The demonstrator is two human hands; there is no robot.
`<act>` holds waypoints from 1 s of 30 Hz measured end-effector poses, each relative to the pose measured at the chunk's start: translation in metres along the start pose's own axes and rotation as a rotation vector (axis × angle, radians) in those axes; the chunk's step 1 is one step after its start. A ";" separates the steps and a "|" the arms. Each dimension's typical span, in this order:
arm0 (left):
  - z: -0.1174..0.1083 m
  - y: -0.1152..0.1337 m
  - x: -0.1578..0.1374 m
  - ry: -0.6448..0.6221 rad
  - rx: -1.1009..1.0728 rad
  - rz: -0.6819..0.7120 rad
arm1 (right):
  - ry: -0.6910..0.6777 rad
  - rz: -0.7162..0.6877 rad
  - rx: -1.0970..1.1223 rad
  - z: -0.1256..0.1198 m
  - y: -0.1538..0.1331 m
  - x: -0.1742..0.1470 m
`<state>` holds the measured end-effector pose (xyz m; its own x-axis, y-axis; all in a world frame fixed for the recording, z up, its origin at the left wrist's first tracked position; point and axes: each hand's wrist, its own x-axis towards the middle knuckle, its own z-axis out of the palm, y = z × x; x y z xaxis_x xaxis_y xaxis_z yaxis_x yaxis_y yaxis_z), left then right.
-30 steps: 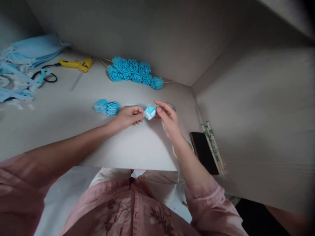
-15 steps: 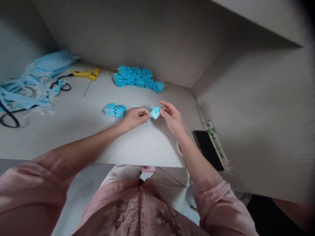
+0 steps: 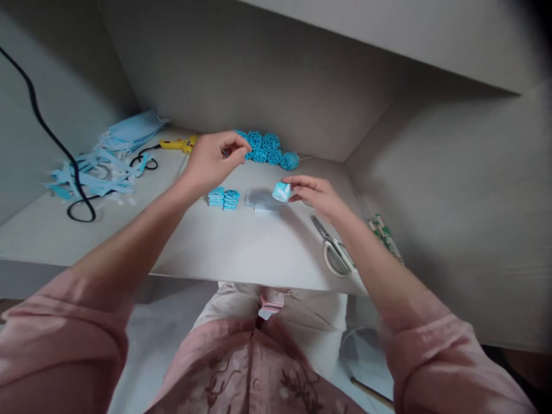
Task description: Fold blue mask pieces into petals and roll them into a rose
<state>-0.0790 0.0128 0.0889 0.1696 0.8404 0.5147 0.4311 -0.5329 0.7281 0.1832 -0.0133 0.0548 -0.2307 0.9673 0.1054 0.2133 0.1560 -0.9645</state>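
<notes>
My right hand (image 3: 317, 194) pinches a small folded piece of blue mask fabric (image 3: 281, 191) at its right edge, above the white table. My left hand (image 3: 219, 154) is raised, thumb and fingers pressed together, in front of the blue fabric roses (image 3: 271, 144) and beside the yellow glue gun (image 3: 175, 145). Whatever it may hold between the fingertips is too small to make out. Two little stacks of pleated blue pieces (image 3: 232, 199) stand left of the folded piece. Under that piece lies a flat clear and whitish item (image 3: 264, 200).
White-handled scissors (image 3: 334, 257) lie by my right forearm. Green-and-white wrapped sticks (image 3: 383, 233) rest at the right wall. Cut blue strips (image 3: 101, 175) and a pile of masks (image 3: 133, 131) fill the left. A black cord (image 3: 41, 118) hangs there. Grey panels (image 3: 259, 75) enclose the table.
My left hand has let go of the folded piece and moved up and left, towards the glue gun. My right hand keeps hold of it. The view has shifted, uncovering the scissors.
</notes>
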 end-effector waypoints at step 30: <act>-0.014 -0.088 -0.007 -0.200 0.110 -0.151 | -0.188 0.065 0.012 0.045 0.027 0.092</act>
<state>-0.1303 0.0526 0.0278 0.2631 0.9181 0.2965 0.5569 -0.3954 0.7304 0.1253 0.0710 0.0273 -0.3904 0.9207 -0.0036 0.2230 0.0908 -0.9706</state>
